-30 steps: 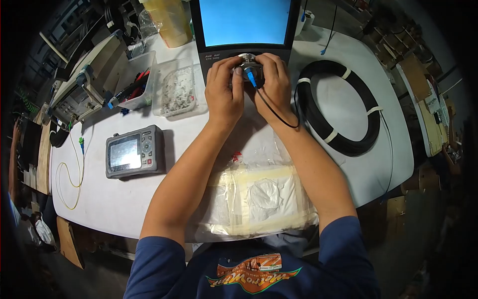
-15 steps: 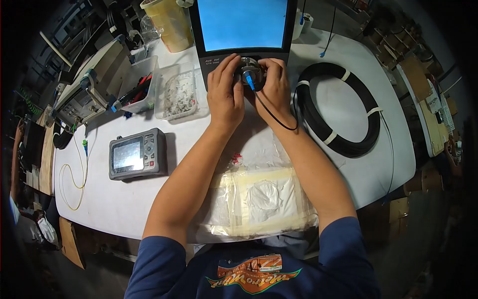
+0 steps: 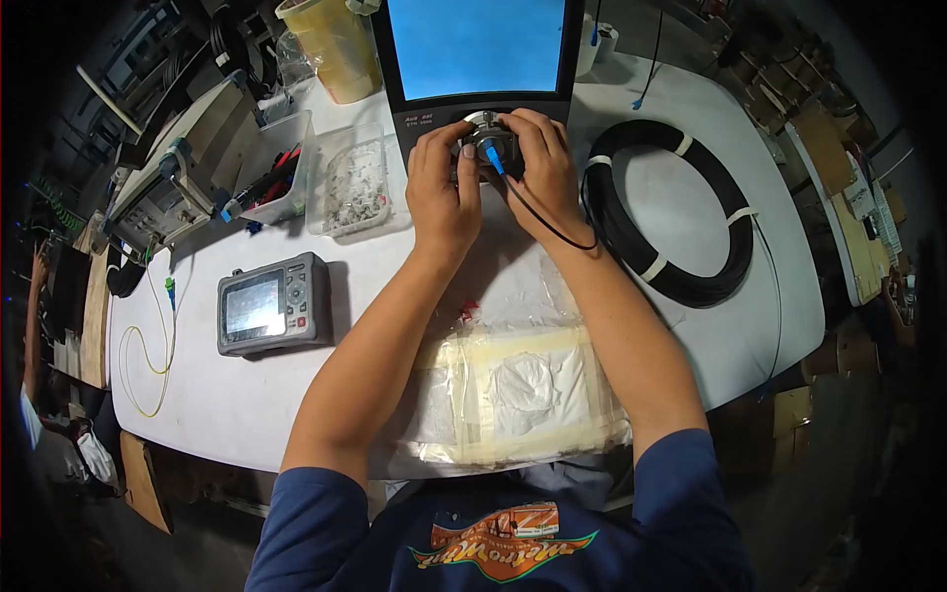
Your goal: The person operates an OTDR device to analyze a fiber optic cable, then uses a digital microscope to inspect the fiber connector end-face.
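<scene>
A monitor-like device (image 3: 478, 49) with a lit blue screen stands at the far side of the table. On its lower front sits a round metal fitting (image 3: 483, 130), with a blue fiber connector (image 3: 494, 156) plugged into its middle. From the connector a thin black cable (image 3: 541, 216) curves down over my right wrist. My left hand (image 3: 441, 183) has its fingers and thumb closed on the left edge of the fitting. Gripping the right edge is my right hand (image 3: 545, 168), its fingertips near the top and its thumb hidden from view.
A large coil of black cable (image 3: 730, 247) lies to the right. On the left are a grey handheld tester (image 3: 274, 304), a clear tub of whitish bits (image 3: 350, 187), a tool bin and a yellow fiber lead (image 3: 121, 365). A taped white pad (image 3: 523, 390) lies near the front edge.
My right hand's fingers have shifted left over the top of the fitting. My left thumb has risen beside the blue connector. The connector stays plugged in.
</scene>
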The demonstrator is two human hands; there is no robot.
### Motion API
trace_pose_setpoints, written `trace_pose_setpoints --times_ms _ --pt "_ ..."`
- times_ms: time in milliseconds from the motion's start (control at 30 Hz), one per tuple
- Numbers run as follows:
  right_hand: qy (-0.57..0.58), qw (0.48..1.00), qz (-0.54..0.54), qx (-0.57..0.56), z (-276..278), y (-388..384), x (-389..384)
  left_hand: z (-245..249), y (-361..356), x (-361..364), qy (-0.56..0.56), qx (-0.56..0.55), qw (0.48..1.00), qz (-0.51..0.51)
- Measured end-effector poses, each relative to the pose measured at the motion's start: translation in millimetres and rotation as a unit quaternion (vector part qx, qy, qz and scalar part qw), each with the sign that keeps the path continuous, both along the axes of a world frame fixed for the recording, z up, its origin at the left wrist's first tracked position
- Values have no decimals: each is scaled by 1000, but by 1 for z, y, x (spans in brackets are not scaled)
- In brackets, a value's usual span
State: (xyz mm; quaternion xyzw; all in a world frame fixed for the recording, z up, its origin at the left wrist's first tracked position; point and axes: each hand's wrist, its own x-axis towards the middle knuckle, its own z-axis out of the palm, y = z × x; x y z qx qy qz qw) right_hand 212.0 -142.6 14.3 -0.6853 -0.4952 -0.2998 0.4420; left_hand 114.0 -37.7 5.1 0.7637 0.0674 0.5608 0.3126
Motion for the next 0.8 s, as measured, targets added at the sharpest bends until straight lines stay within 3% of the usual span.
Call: trace_pose_setpoints --times_ms 100,167,300,433,567,800 --pt "39 999 -2 27 -1 5 -6 1 3 -1 26 -8 1000 5" --pt "103 992 -10 65 -2 10 -11 -1 7 1 6 84 996 39" --pt "43 998 -36 26 -1 7 -7 1 2 3 15 -1 998 -56" --pt "-2 999 -46 25 0 5 -6 -1 1 -2 67 -22 997 -36" --pt "-15 999 -38 7 2 4 -5 0 -2 -2 52 0 999 -11" --pt "-16 1000 -11 -4 0 1 -4 -6 -3 3 6 -59 998 -8"
